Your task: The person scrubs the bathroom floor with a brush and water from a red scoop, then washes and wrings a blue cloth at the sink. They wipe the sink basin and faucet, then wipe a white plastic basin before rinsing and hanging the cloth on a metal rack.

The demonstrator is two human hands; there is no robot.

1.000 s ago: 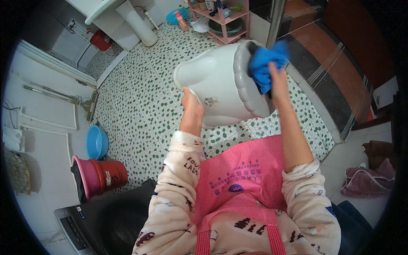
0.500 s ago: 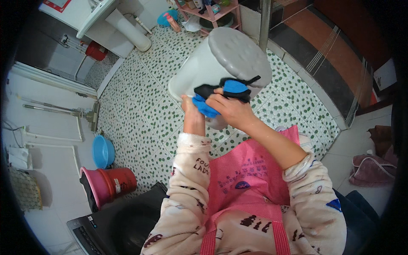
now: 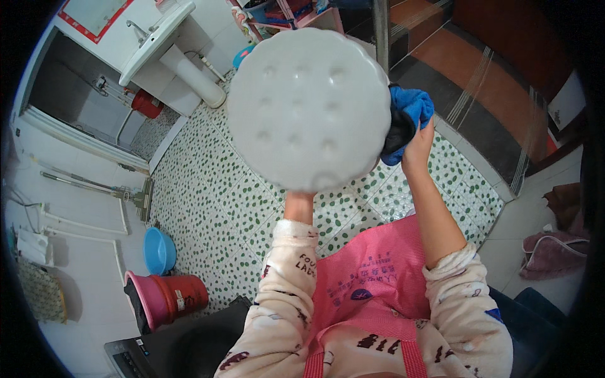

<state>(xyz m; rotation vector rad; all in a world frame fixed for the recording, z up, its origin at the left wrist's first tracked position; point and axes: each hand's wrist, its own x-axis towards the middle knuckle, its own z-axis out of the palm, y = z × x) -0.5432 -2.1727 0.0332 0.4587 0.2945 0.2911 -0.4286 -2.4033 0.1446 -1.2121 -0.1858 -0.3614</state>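
Observation:
A pale grey plastic stool point(image 3: 309, 113) is held up in front of me, its round, scalloped seat with several dimples turned toward me. My left hand point(image 3: 299, 199) is under the stool and holds it up; only the wrist shows below the seat's near edge, and the fingers are hidden. At the right rim of the seat, my right hand point(image 3: 417, 150) is closed around a blue and black cloth point(image 3: 409, 107). The cloth is bunched and lies against the stool's side.
Green-spotted tiles point(image 3: 208, 183) cover the floor. At left are a blue basin point(image 3: 159, 251), red and pink buckets point(image 3: 179, 297) and a dark appliance point(image 3: 183, 346). A sink point(image 3: 154, 44) stands far left, a pink rack point(image 3: 296, 16) behind the stool, and a raised tiled step point(image 3: 469, 151) at right.
The stool has tipped from lying at a slant to showing its seat toward me. My right hand has moved right with the cloth, from the stool's side to the seat's right rim.

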